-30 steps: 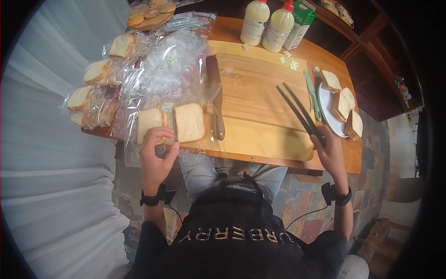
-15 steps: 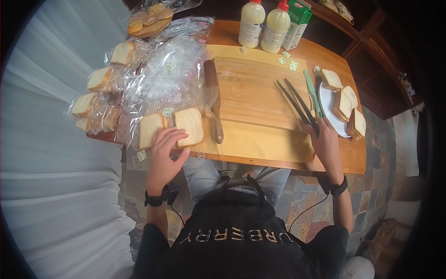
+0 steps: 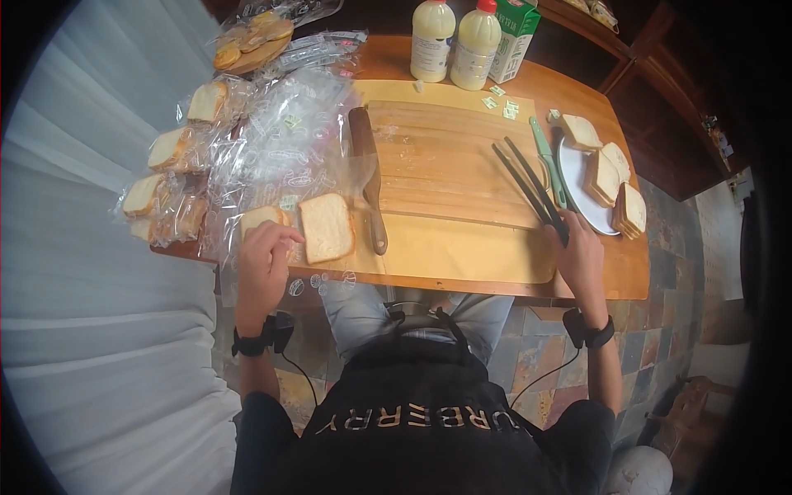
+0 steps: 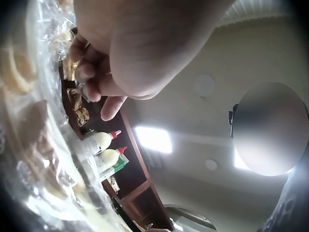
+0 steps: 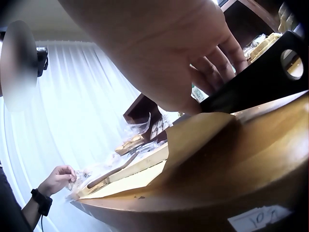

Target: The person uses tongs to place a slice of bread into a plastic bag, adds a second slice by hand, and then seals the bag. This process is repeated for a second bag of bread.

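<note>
My left hand (image 3: 266, 260) hovers at the table's front edge, over the near end of a bread slice (image 3: 262, 217) that it partly hides. Its fingers are loosely bent, with nothing visible between them in the left wrist view. Beside it a second bread slice (image 3: 327, 229) lies flat on clear printed plastic bags (image 3: 280, 161). My right hand (image 3: 580, 262) grips black tongs (image 3: 528, 181) near one end, their two arms spread apart and angled over the wooden board (image 3: 454, 165). In the right wrist view the black tongs' end (image 5: 260, 72) shows a round hole.
A wooden-handled knife (image 3: 370, 181) lies along the board's left edge. At right are a green knife (image 3: 548, 161) and a white plate (image 3: 575, 186) with bread stacks. Two bottles (image 3: 433, 41) and a green carton (image 3: 513, 41) stand behind. Bagged bread (image 3: 169, 148) lines the left.
My left hand first moved right toward the right bread slice, then drew back left over the left slice. The right hand shifted slightly and kept hold of the tongs.
</note>
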The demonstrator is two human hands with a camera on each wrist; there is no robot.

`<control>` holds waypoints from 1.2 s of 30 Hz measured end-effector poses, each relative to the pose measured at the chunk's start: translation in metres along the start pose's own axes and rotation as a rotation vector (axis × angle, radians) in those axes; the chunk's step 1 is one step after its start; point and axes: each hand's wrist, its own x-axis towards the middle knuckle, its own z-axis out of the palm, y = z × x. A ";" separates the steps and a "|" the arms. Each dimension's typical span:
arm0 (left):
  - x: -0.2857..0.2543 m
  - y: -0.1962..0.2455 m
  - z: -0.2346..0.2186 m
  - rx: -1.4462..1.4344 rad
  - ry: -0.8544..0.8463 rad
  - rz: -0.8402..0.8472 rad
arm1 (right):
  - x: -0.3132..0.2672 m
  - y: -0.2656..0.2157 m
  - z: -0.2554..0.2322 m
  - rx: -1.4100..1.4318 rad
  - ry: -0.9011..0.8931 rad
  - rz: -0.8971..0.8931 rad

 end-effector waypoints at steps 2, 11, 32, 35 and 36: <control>0.007 0.001 -0.005 0.044 -0.010 0.020 | 0.000 -0.004 -0.004 0.002 -0.024 0.021; 0.049 0.013 -0.031 0.144 -0.209 -0.227 | -0.009 -0.058 -0.021 0.204 0.135 -0.152; -0.032 -0.008 0.005 0.092 -0.235 0.066 | -0.042 -0.223 0.073 1.488 -1.287 0.203; -0.033 -0.014 0.005 0.053 -0.236 0.060 | -0.036 -0.228 0.065 1.428 -1.157 0.156; -0.033 -0.013 0.004 0.050 -0.238 0.061 | -0.034 -0.228 0.065 1.389 -1.078 0.104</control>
